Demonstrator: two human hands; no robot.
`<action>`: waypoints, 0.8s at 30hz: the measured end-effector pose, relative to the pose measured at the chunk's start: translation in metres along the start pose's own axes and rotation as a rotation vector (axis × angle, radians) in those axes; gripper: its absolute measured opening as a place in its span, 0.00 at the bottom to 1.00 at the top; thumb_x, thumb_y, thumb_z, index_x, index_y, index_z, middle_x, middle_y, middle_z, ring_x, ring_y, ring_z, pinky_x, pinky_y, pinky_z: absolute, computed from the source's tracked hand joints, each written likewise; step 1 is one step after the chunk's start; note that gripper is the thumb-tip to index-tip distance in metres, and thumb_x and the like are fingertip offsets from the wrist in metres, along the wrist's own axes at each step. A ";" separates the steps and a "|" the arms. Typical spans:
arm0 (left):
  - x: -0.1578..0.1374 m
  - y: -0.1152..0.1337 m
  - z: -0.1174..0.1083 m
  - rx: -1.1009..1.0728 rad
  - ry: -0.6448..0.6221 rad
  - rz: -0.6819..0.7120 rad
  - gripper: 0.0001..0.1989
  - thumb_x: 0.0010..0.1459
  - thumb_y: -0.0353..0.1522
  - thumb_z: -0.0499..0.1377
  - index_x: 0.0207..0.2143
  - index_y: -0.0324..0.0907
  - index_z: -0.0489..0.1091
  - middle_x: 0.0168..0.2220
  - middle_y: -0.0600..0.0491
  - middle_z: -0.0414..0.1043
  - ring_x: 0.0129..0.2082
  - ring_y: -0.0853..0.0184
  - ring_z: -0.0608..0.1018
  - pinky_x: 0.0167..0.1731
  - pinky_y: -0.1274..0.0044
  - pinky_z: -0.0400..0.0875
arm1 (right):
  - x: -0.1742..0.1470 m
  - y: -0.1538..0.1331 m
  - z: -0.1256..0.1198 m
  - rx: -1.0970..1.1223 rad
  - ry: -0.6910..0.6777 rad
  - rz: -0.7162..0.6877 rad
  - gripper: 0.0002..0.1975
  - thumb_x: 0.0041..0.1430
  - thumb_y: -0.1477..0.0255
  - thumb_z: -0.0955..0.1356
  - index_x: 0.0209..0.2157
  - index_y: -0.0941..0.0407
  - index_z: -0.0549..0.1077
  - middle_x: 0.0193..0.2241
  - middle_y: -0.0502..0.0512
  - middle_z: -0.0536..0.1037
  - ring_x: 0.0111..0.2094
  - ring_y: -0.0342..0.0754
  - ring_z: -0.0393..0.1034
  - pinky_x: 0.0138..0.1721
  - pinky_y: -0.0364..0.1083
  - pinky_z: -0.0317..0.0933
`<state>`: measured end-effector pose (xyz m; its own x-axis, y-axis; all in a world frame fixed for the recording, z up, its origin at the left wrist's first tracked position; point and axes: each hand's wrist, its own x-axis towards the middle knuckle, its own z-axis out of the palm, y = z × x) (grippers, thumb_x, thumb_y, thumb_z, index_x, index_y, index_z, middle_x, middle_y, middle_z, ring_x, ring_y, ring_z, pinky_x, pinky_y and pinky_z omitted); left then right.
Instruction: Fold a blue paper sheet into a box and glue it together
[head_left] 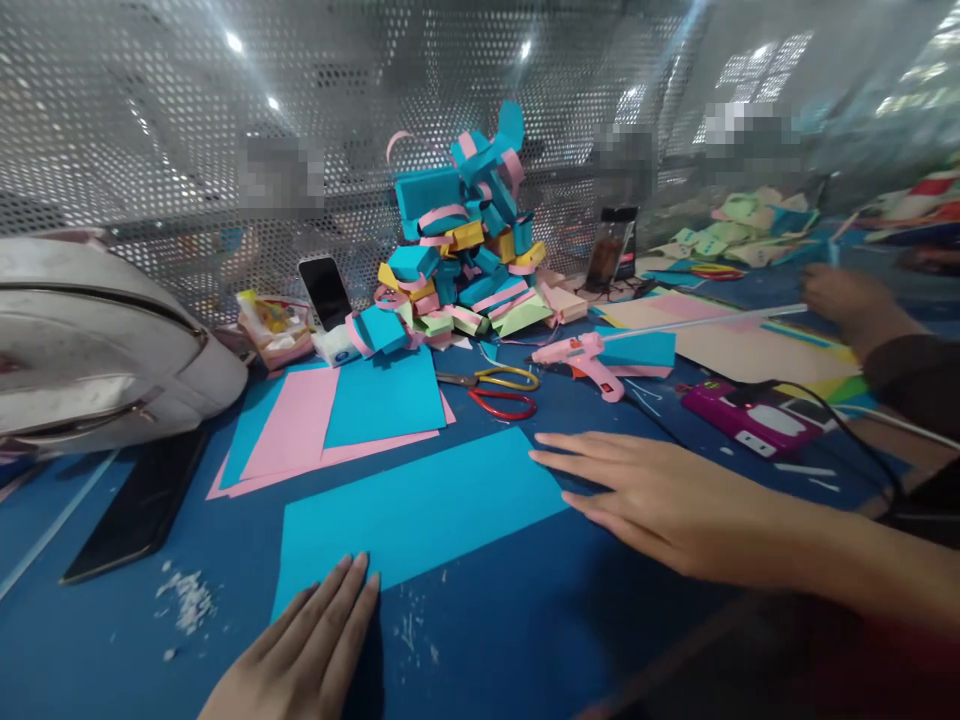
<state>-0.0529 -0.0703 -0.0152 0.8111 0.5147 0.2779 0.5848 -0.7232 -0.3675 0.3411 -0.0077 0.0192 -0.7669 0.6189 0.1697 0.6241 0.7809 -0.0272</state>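
Note:
A flat blue sheet of paper (pixel 427 515) lies on the blue table in front of me. On its near left corner my left hand (pixel 307 640) rests with fingers stretched out. My right hand (pixel 645 490) is at the sheet's right end, palm down, fingers straight and slightly spread, the tips at the paper's edge. Neither hand grips anything. Beyond the sheet are scissors (pixel 501 391) with one yellow and one red handle. A pink glue gun (pixel 581 360) with a long glue stick in its back lies to their right.
Blue and pink sheets (pixel 300 415) lie at left, near a phone (pixel 142 505) and a white bag (pixel 112 340). A pile of folded paper pieces (pixel 465 260) stands behind. A purple power strip (pixel 757 415) with cables sits right, near another person's hand (pixel 847 295). White scraps (pixel 189 600) dot the table.

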 end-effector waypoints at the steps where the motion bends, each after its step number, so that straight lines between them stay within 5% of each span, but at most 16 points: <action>1: 0.004 0.001 -0.001 0.017 0.009 0.000 0.27 0.64 0.29 0.47 0.66 0.40 0.52 0.54 0.46 0.71 0.47 0.60 0.79 0.38 0.77 0.78 | 0.009 0.000 -0.003 0.011 -0.001 0.005 0.19 0.65 0.71 0.61 0.56 0.55 0.70 0.59 0.57 0.67 0.60 0.56 0.61 0.57 0.57 0.60; 5: 0.020 0.005 0.000 0.103 0.039 -0.012 0.23 0.60 0.21 0.45 0.52 0.38 0.70 0.49 0.44 0.76 0.44 0.58 0.81 0.37 0.72 0.79 | 0.053 0.001 -0.006 0.065 -0.023 -0.070 0.16 0.68 0.69 0.59 0.41 0.56 0.78 0.49 0.56 0.76 0.53 0.54 0.67 0.52 0.54 0.62; 9: 0.034 0.005 -0.004 0.136 -0.023 0.056 0.21 0.58 0.19 0.43 0.46 0.32 0.72 0.44 0.41 0.78 0.40 0.56 0.82 0.33 0.69 0.80 | 0.100 -0.001 0.010 0.150 -0.003 -0.057 0.11 0.65 0.68 0.63 0.44 0.55 0.74 0.46 0.55 0.76 0.46 0.51 0.70 0.43 0.48 0.62; 13: 0.039 0.003 -0.013 0.056 -0.044 0.005 0.18 0.60 0.20 0.45 0.44 0.32 0.72 0.40 0.42 0.79 0.35 0.58 0.82 0.30 0.69 0.79 | 0.133 -0.004 0.025 0.289 -0.112 0.025 0.17 0.57 0.60 0.70 0.42 0.56 0.72 0.39 0.55 0.75 0.39 0.49 0.69 0.30 0.43 0.57; 19: 0.039 -0.005 -0.021 -0.135 -0.142 -0.158 0.11 0.64 0.26 0.48 0.35 0.38 0.70 0.29 0.50 0.73 0.28 0.62 0.75 0.26 0.71 0.73 | 0.148 -0.010 0.018 0.394 -0.188 -0.035 0.12 0.53 0.66 0.72 0.34 0.58 0.71 0.34 0.52 0.73 0.33 0.44 0.65 0.28 0.41 0.52; 24: 0.042 -0.008 -0.017 -0.131 -0.133 -0.143 0.10 0.65 0.26 0.49 0.41 0.39 0.70 0.36 0.48 0.74 0.34 0.61 0.75 0.33 0.69 0.72 | 0.140 -0.022 0.007 0.409 -0.146 -0.052 0.10 0.56 0.70 0.69 0.40 0.56 0.71 0.36 0.51 0.76 0.35 0.45 0.68 0.29 0.41 0.52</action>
<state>-0.0234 -0.0508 0.0145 0.7198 0.6660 0.1961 0.6942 -0.6879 -0.2119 0.2188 0.0620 0.0363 -0.8269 0.5609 0.0412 0.4964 0.7623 -0.4153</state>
